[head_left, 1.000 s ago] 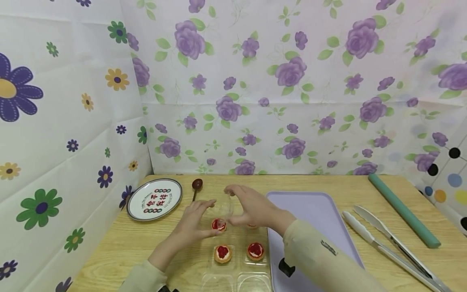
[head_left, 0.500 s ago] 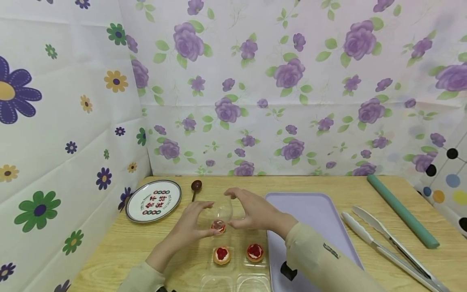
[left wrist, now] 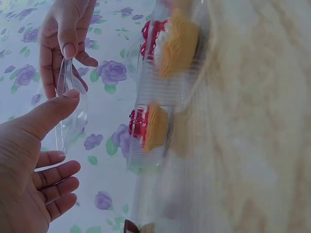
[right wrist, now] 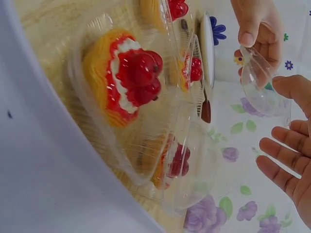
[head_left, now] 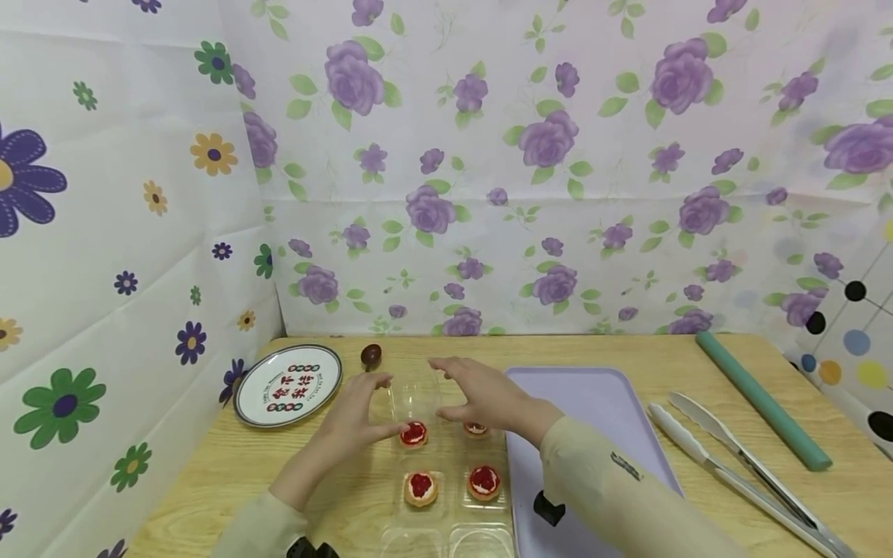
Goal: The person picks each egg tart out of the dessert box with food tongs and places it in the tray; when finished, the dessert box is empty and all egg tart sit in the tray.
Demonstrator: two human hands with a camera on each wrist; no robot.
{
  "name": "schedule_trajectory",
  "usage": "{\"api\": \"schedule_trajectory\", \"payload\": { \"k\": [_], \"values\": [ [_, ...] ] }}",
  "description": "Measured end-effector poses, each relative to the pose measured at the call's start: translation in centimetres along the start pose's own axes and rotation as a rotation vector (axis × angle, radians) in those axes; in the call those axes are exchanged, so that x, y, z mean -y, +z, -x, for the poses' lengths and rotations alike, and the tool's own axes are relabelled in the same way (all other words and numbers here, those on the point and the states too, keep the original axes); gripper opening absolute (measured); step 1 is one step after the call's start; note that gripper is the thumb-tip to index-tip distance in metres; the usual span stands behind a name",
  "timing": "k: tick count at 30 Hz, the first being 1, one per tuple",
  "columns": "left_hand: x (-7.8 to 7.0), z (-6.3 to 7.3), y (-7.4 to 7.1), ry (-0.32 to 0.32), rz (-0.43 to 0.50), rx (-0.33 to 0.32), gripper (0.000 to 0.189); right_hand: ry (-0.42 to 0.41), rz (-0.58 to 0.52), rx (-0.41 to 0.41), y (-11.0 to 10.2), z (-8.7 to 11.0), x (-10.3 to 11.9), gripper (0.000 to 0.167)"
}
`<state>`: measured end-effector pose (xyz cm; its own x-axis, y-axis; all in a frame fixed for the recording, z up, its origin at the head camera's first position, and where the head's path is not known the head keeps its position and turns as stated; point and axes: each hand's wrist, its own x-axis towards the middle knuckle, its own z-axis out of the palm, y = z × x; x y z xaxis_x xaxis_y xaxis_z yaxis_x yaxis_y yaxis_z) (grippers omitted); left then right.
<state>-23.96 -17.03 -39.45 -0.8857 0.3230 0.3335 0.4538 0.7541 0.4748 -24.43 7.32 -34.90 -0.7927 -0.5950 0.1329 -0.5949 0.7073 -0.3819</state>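
Note:
A clear plastic lid (head_left: pixel 415 401) with a domed middle is held between my two hands, above the back-left fruit tart (head_left: pixel 414 434). My left hand (head_left: pixel 345 418) pinches its left side between thumb and forefinger; the other fingers are loosely bent in the left wrist view. On the opposite side my right hand (head_left: pixel 488 397) pinches the lid's edge, thumb nearer me. More tarts with red fruit and white cream sit in clear containers: one at front left (head_left: pixel 421 488), one at front right (head_left: pixel 484 482), and one at back right (head_left: pixel 476 428), partly behind my right hand.
Clear container parts (head_left: pixel 481 542) lie at the near edge. A lilac tray (head_left: pixel 572 387) is to the right, then tongs (head_left: pixel 739 473) and a green rod (head_left: pixel 763 401). Back left are a white plate (head_left: pixel 265 387) and a dark spoon (head_left: pixel 371 356), its handle hidden by my left hand.
The lid has turned from a narrow slanted look to a broader squarish one. My left hand has shifted slightly left and now covers the spoon's handle. The tarts have stayed put.

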Motion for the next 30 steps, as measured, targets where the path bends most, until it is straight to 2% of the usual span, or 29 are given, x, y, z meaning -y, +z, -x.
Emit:
{"api": "schedule_trajectory", "payload": {
  "k": [7,13,17,22,30],
  "values": [
    [0.1,-2.1,-0.3,0.031,-0.087,-0.007,0.077,0.021,0.036,0.008,-0.1,-1.4,-0.5,0.077],
    [0.0,-3.5,-0.4,-0.004,-0.137,0.030,0.076,0.060,0.068,0.010,0.2,-2.8,-1.2,0.079],
    [0.4,-4.3,-0.2,-0.017,-0.156,0.062,0.078,0.086,0.127,0.028,0.5,-3.8,-1.7,0.079],
    [1.1,-5.5,0.3,-0.045,-0.136,0.125,0.081,0.138,0.180,0.072,0.7,-4.8,-2.1,0.080],
    [1.9,-6.4,1.3,-0.094,-0.144,0.202,0.080,0.202,0.085,0.086,1.5,-5.4,-2.8,0.079]
  ]
}}
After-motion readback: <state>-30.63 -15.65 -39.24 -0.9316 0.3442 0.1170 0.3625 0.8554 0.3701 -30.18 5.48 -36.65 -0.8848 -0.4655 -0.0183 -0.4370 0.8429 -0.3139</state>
